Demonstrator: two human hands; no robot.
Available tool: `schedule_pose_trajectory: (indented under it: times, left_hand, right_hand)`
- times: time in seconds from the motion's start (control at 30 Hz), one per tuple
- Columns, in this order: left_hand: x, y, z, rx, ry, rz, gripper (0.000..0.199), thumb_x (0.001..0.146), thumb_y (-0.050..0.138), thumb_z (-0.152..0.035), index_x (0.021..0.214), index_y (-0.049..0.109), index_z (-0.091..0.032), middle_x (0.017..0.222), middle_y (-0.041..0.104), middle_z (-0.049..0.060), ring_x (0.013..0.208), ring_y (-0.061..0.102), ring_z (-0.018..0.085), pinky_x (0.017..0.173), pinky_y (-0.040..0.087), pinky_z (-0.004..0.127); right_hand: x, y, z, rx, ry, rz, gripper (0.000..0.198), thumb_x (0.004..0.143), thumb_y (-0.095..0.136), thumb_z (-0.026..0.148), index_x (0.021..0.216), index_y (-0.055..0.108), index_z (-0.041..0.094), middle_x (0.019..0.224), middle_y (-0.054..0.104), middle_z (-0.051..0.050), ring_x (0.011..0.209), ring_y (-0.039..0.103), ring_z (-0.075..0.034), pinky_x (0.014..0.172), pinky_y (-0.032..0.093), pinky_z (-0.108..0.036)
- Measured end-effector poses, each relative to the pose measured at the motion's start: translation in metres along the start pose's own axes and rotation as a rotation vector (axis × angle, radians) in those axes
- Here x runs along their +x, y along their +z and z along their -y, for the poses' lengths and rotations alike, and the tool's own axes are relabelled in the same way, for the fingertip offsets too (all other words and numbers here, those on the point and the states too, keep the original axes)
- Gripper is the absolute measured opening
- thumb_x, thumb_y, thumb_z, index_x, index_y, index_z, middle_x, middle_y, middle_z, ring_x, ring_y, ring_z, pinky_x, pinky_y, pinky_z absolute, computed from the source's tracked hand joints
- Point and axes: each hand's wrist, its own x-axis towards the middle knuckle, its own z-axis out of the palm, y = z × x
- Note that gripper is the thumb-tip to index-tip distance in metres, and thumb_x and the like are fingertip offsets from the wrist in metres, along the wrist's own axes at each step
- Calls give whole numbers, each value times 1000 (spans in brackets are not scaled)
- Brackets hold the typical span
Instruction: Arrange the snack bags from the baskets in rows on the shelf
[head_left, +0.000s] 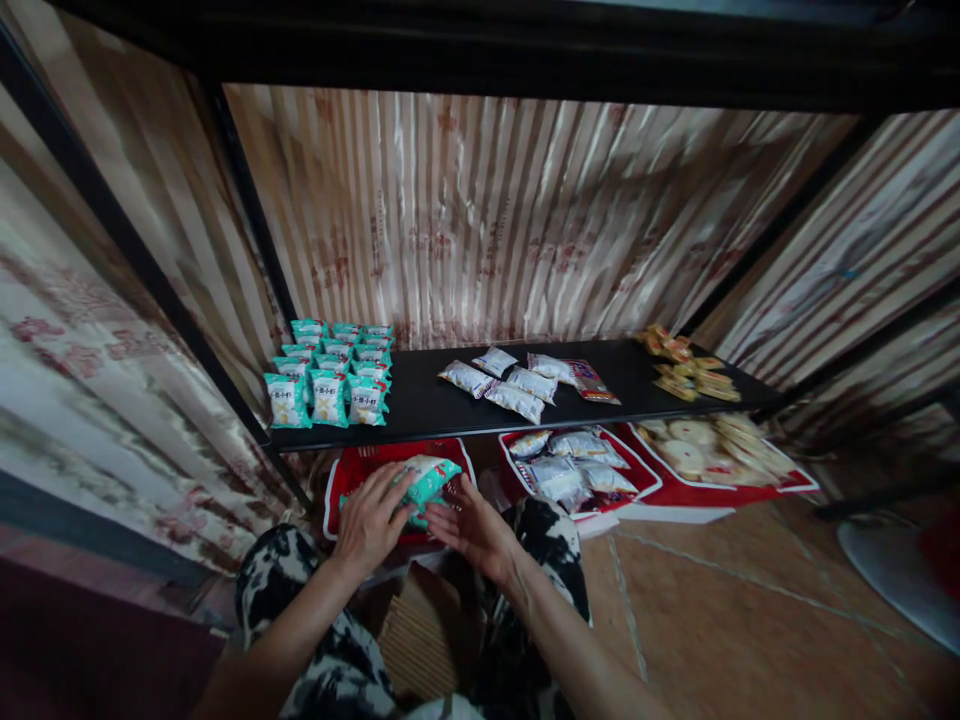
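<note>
My left hand (373, 518) is closed on a teal and white snack packet (433, 482), its fingers lying over the packet's left side. Close by on the right, my right hand (478, 532) is open, palm turned up and fingers apart, near the packet's lower right edge. Both hands are over a red basket (452, 450) with a white rim, where a bit more teal wrapping shows beneath my left hand. Matching teal packets (328, 395) stand upright in rows at the left end of the black shelf (416, 390).
Silver-white packets (517, 395) lie mid-shelf, and yellow-orange packets (694, 380) lie at its right end. Below are a red basket of silver packets (559, 478) and another with pale round packs (690, 450). Black frame posts (255, 210) and striped curtains (465, 220) enclose the shelf.
</note>
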Motion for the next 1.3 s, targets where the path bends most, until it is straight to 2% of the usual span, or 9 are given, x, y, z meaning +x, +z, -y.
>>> schedule_pose_trajectory:
  times: [0.2, 0.47, 0.6, 0.73, 0.87, 1.0, 1.1, 1.2, 1.3]
  left_hand:
    - [-7, 33, -10, 111, 188, -62, 47, 84, 42, -7, 129, 46, -18, 136, 48, 11, 134, 33, 23, 100, 45, 38]
    - [20, 54, -14, -155, 40, 20, 44, 84, 37, -8, 125, 50, -18, 134, 51, 10, 129, 41, 19, 104, 42, 39]
    - [44, 71, -11, -391, -285, 16, 39, 86, 43, -24, 124, 50, -20, 134, 50, 12, 122, 49, 22, 94, 49, 40]
    - [74, 89, -11, -777, -745, -27, 57, 78, 57, -39, 128, 43, -16, 127, 54, 17, 102, 61, 24, 69, 57, 33]
    - [99, 100, -11, -1136, -1045, -62, 69, 73, 61, -49, 130, 39, -17, 107, 64, 12, 90, 65, 21, 67, 56, 30]
    - [122, 100, 4, -829, -899, -61, 58, 78, 57, -33, 131, 40, -17, 123, 57, 12, 110, 57, 22, 91, 47, 35]
    - [143, 90, 21, -510, -669, 84, 57, 82, 49, -22, 137, 35, -17, 135, 47, 12, 123, 46, 23, 102, 37, 37]
    - [167, 76, 36, -321, -433, 275, 61, 83, 44, -17, 142, 27, -22, 128, 52, 10, 120, 48, 21, 99, 39, 34]
    - [190, 64, 45, -198, -215, 388, 66, 83, 43, -14, 144, 20, -27, 117, 57, 7, 109, 54, 20, 93, 42, 33]
  right_hand:
    - [-6, 13, 16, 160, -83, 13, 42, 63, 78, 36, 98, 59, 22, 86, 68, 0, 70, 63, -13, 65, 49, -25]
    - [25, -2, 49, 73, -265, -105, 53, 53, 81, 27, 100, 57, 23, 95, 69, -3, 77, 65, -18, 65, 48, -27]
    - [37, -7, 70, 63, -318, -121, 49, 55, 81, 30, 95, 56, 20, 97, 69, -5, 83, 66, -20, 66, 49, -27]
    - [53, -9, 82, 40, -346, -72, 46, 58, 80, 32, 95, 55, 20, 93, 70, -4, 82, 67, -19, 67, 50, -26]
    - [78, -15, 73, 26, -334, -76, 46, 62, 76, 38, 98, 53, 21, 97, 69, -6, 86, 67, -22, 73, 52, -31]
    - [99, -31, 68, -203, -388, -349, 63, 64, 71, 47, 114, 47, 16, 114, 61, -16, 102, 61, -29, 84, 51, -40]
    - [104, -41, 84, -605, -769, -519, 64, 71, 65, 44, 124, 44, 16, 131, 47, -18, 120, 47, -31, 96, 44, -47]
    - [104, -43, 114, -1037, -1108, -393, 47, 80, 58, 36, 123, 50, 20, 132, 49, -13, 126, 40, -28, 104, 35, -50]
    - [110, -38, 143, -1319, -1187, -171, 50, 82, 57, 32, 130, 46, 22, 135, 48, -11, 129, 36, -26, 106, 32, -49]
